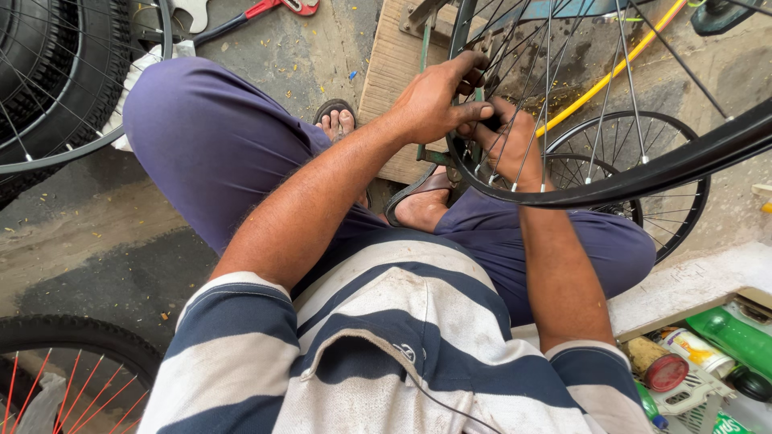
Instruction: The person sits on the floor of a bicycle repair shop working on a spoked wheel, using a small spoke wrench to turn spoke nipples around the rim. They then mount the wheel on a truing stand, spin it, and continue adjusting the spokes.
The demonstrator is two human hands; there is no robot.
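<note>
Bare wheel rim sits upper right of frame, spokes fanning up. Left hand fingers clamped on the rim edge at centre top; right hand just beside it behind the spokes, fingers curled together, exact grip unclear.

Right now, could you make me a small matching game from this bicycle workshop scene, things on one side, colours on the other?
Things:
1. wheel rim at the left hand and right hand
2. hose behind the spokes
3. bottle in the basket
4. spokes of the bottom-left wheel

Colours:
A. green
B. red
C. black
D. yellow

Pairs: 1-C, 2-D, 3-A, 4-B
</note>
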